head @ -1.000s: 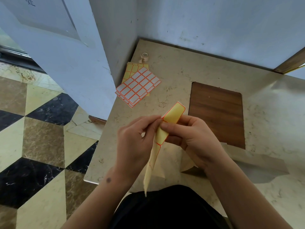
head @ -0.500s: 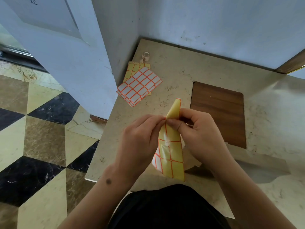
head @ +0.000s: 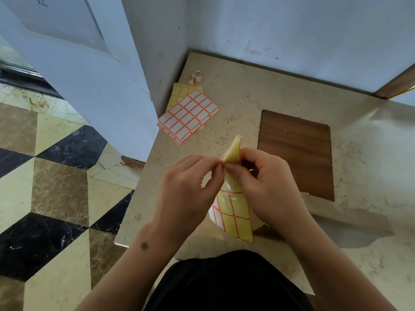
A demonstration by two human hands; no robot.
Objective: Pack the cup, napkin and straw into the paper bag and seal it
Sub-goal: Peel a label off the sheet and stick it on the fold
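At the 9 o'clock side of the view lies the patterned floor (head: 56, 176); the door (head: 74, 70) stands at 10 o'clock, well apart from the work.

At 11 o'clock on the stone table (head: 247, 90), a stack of label sheets (head: 187, 116) lies flat, with a small tape roll (head: 197, 74) just beyond it toward the wall.

The left hand (head: 188, 194) is at centre. Its thumb and forefinger are pinched on the left edge of the held label sheet (head: 234, 209), near the sheet's top. Whether they grip one peeled label or the backing edge is not clear; the contact point is too small to resolve.

The held label sheet hangs between both hands. Its long axis runs from 12 o'clock to 6 o'clock, with the top corner curled over and the lower end free.

The right hand (head: 267, 187) is clenched on the same sheet, thumb pressed on its yellow face just beside the left fingertips.

The paper bag (head: 350, 223) lies on the table at 4 o'clock from the grip, directly below and beyond the right forearm, partly hidden by it. The right hand is the nearer hand to the bag. Judged from this layout, a freed label must travel toward 4 o'clock to reach the bag for sealing.

At 2 o'clock a brown wooden panel (head: 296, 151) is set in the table. The cup, napkin and straw are not visible.
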